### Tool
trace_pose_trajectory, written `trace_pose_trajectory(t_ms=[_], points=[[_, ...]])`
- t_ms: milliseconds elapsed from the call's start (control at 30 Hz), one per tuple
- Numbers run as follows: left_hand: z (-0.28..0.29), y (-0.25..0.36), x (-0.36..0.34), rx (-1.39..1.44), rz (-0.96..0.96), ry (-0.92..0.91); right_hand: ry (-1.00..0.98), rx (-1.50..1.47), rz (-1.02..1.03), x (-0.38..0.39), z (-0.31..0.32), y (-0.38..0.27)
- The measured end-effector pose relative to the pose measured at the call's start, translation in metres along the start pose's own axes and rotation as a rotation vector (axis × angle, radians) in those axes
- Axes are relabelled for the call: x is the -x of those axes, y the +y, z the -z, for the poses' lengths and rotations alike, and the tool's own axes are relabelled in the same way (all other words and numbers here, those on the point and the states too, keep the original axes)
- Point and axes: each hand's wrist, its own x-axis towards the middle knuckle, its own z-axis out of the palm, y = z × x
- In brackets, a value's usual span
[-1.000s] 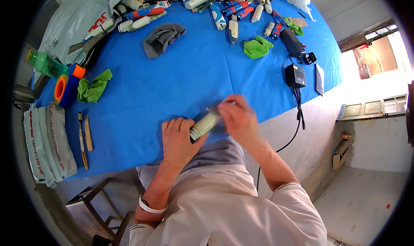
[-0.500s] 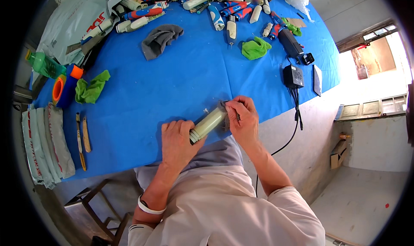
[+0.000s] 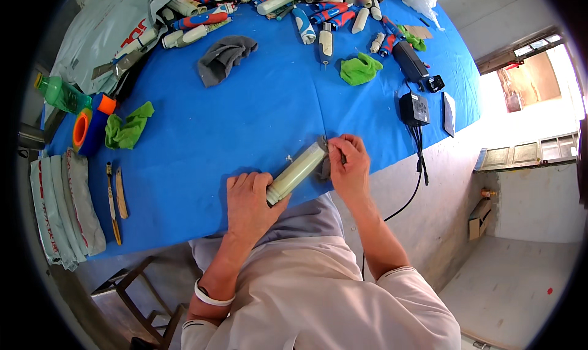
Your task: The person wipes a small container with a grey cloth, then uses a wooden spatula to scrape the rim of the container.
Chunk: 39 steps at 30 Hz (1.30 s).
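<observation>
Here, my left hand [image 3: 248, 201] is closed around the near end of a cream cylindrical handle [image 3: 297, 173], thumb underneath, holding it aslant just above the table's near edge. My right hand [image 3: 350, 166] is narrow, thumb and fingertips pinched on a dark grey rag [image 3: 323, 170] at the handle's far end. Beyond, on the blue tablecloth [image 3: 177, 160], lie a crumpled grey cloth [image 3: 225, 59] and a green cloth [image 3: 361, 69].

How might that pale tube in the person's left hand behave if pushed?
The pale tube seems stiff, its body straight beyond the left hand. Its rounded sides suggest it might roll, and its smooth-looking surface may be slippery.
</observation>
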Motion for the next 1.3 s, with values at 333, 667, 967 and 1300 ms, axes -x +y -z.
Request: trace_pose_trajectory(t_ms=[333, 667, 967, 1300], points=[[0.003, 0.000, 0.001, -0.011, 0.010, -0.032, -0.065, 0.003, 0.099, 0.002, -0.001, -0.014], [0.006, 0.007, -0.004, -0.010, 0.012, -0.008, -0.146, -0.019, 0.092, 0.005, 0.006, -0.015], [0.002, 0.009, -0.003, -0.047, 0.007, 0.008, -0.214, 0.089, 0.183, 0.016, 0.008, -0.030], [-0.003, 0.006, 0.001, -0.018, -0.015, 0.000, -0.298, 0.069, 0.072, 0.011, 0.009, -0.032]])
